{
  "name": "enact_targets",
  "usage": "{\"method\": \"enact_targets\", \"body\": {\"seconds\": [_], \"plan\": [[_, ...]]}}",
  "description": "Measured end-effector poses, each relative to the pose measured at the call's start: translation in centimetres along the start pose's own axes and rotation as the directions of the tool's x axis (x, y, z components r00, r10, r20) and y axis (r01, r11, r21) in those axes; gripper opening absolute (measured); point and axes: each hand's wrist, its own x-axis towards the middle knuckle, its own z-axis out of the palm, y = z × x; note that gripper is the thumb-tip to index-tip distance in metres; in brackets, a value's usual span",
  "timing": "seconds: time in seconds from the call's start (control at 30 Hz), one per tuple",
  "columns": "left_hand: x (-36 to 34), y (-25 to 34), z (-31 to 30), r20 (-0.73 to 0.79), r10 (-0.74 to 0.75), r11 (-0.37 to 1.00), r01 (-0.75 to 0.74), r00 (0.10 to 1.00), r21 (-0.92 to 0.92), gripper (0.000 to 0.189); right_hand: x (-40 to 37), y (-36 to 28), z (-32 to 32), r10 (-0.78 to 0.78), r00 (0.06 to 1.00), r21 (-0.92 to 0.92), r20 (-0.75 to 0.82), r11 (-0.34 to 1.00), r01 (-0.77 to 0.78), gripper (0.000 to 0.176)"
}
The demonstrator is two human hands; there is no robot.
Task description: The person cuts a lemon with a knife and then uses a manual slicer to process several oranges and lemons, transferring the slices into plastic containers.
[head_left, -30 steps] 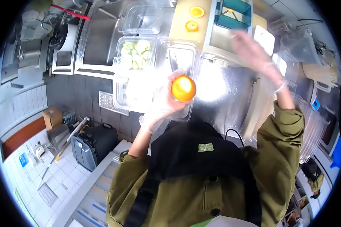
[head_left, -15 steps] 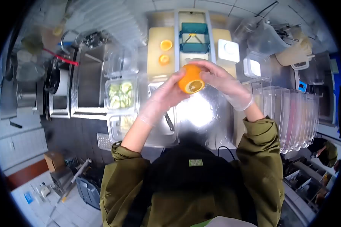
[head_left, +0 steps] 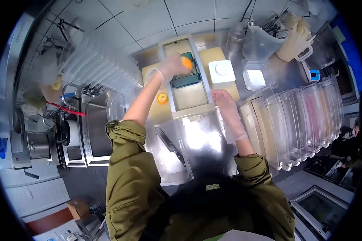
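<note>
My left hand (head_left: 171, 67), in a clear glove, is closed round an orange (head_left: 186, 62) above the slicer (head_left: 191, 103), a long pale frame. A green carriage (head_left: 186, 80) sits across the slicer, just below the orange. My right hand (head_left: 228, 110), gloved too, has its fingers bent together at the slicer's near right corner. An orange end piece (head_left: 162, 99) lies on the yellow cutting board (head_left: 153, 113) left of the slicer. My left forearm crosses over that board and hides part of it.
A black-handled knife (head_left: 171, 148) lies on a clear tray (head_left: 165, 164) at the near left. Right of the slicer stands a white square container (head_left: 221, 72). Several clear upright bins (head_left: 293, 124) line the right side. A sink (head_left: 97, 134) is at the left.
My left hand has carried the orange forward to over the slicer's carriage. My right hand has let go of it and moved to the slicer's right side. The view has shifted.
</note>
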Motion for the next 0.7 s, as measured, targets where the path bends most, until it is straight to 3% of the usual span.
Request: {"method": "enact_targets", "body": {"seconds": [0.03,0.1,0.13,0.23,0.33,0.43,0.47,0.57,0.7], "plan": [[0.4,-0.5,0.9,-0.047,0.034,0.999,-0.033,0.998,0.022,0.058,0.8,0.8,-0.3,-0.073,0.997,-0.103,-0.033,0.992,0.069,0.025],[0.6,-1.2,2.5,-0.133,0.100,0.993,-0.091,0.986,0.070,0.058,3.4,1.5,-0.9,-0.087,0.987,-0.347,-0.134,0.937,0.036,0.027],[-0.3,0.0,1.9,-0.092,0.057,0.992,-0.045,0.994,0.121,0.054,4.7,1.6,-1.0,-0.101,0.979,-0.459,-0.180,0.888,0.007,0.028],[0.3,-1.3,3.2,-0.086,0.208,0.960,-0.186,0.974,0.208,0.046,7.6,1.5,-0.2,-0.225,0.927,-0.643,-0.301,0.765,-0.024,0.039],[-0.8,0.3,0.4,0.023,0.014,0.997,-0.016,1.000,0.075,0.043,10.5,1.7,1.1,-0.012,0.959,-0.844,-0.283,0.478,-0.243,0.052],[-3.3,-0.5,-1.3,-0.312,0.049,0.988,-0.092,0.949,-0.125,0.036,12.0,1.8,0.9,0.028,0.982,-0.926,-0.189,0.329,-0.188,0.055],[-3.8,-1.8,-0.9,-0.436,0.096,0.986,-0.146,0.895,-0.083,0.031,12.7,2.0,0.6,0.034,0.989,-0.933,-0.144,0.330,-0.147,0.054],[-8.1,-3.8,-0.5,-0.511,-0.061,0.856,-0.219,0.857,-0.469,0.029,14.3,3.3,-0.7,0.050,0.998,-0.943,-0.038,0.327,-0.052,0.053],[-16.0,-6.6,2.9,-0.411,-0.259,0.618,-0.177,0.874,-0.766,0.030,16.1,0.7,-1.6,-0.020,0.999,-0.944,-0.037,0.329,-0.028,0.054]]}}
